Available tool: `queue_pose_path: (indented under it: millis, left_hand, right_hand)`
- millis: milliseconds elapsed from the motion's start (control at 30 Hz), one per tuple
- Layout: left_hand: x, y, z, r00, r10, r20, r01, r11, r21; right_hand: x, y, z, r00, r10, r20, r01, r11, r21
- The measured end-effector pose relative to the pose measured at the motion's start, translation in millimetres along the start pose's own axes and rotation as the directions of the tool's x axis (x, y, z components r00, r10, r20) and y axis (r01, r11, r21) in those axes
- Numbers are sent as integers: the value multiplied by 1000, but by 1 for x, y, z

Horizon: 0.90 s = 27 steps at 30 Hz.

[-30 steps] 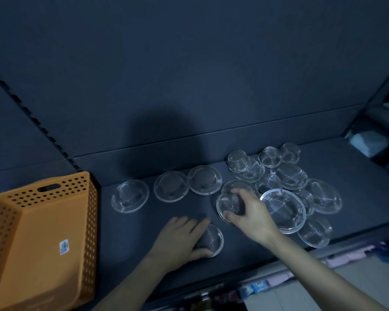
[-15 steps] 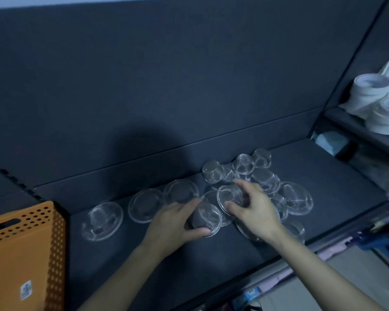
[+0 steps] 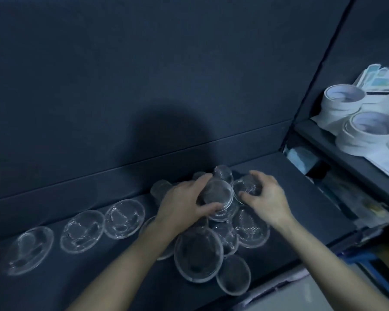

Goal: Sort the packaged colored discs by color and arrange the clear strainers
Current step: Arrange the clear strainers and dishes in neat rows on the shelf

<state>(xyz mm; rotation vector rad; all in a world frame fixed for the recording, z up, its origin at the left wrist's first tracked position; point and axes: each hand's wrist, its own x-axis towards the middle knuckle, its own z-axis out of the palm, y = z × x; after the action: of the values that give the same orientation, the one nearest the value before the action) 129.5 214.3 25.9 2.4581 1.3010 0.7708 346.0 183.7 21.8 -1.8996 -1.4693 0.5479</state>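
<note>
A dark shelf [image 3: 305, 194] is seen from above. Along its left part, three clear strainers [image 3: 83, 231] lie side by side in a row. Toward the middle, a heap of strainers [image 3: 198, 254] overlaps, reaching the front edge. The left hand [image 3: 184, 204] grips a small round strainer [image 3: 216, 194] over the heap. Just beside it, the right hand [image 3: 267, 198] curls around another strainer [image 3: 245, 187]. Each is transparent and dished, with fine mesh. Arranging looks under way; next, each held piece probably needs lifting clear and setting down to extend the row. At far right, white tape rolls [image 3: 344, 102] sit on a neighbouring shelf [image 3: 346, 158].
</note>
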Motion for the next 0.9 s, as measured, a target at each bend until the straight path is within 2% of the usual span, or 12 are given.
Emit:
queue_pose_path:
  millis: [133,267,400,667,900]
  left_hand:
    - [40,24,32,1000,0,30,-3,996,89]
    - [84,40,67,987,-124,99,100,971,216]
    - [116,50,101,961,-179,211,105,941,321]
    - [154,59,135,911,-252,327,143,936,322]
    - [147,62,149,912,-250,325,172,953,248]
  right_hand:
    - [23,37,-23,998,59,10,-58,996,-73]
    - [41,64,-38,995,97,38,-92,989,-116]
    - [55,82,-44,992,94,88,-75,977,-201]
    - [69,100,-42,974,101,204,-55,975,-217]
    - [72,109,-42,969,65,236,-10,974,-227]
